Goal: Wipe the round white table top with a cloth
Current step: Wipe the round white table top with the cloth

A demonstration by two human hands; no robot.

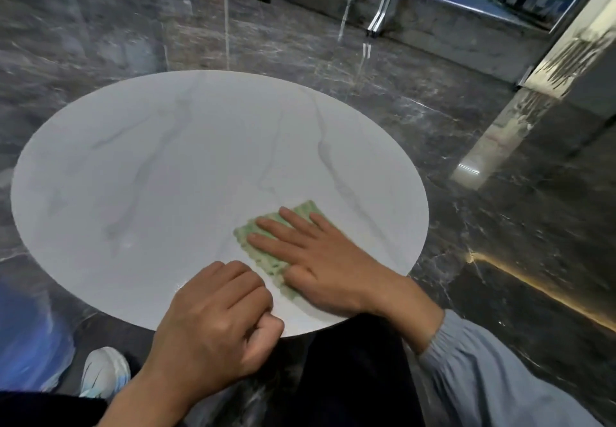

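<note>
The green waffle-textured cloth (pixel 266 261) lay flat on the round white grey-veined bench (pixel 166 176), in its near right part, close to the rim nearest the person. The right hand (pixel 320 260) pressed it down, the grip spread apart with straight fingers and the palm covering most of the fabric. The left hand (pixel 216 320) rested just beside it at the near rim, its grip curled together into a loose fist with nothing visible inside.

The step in hand looked like the wiping itself, worked at the near edge. Most of the top lay beyond the cloth, so the next move probably called for steady downward pressure and long strokes toward the far and left sides.

Counted: one cloth, one bench, two hands, and one white shoe (pixel 105 371) on the dark polished marble floor (pixel 466 226).
</note>
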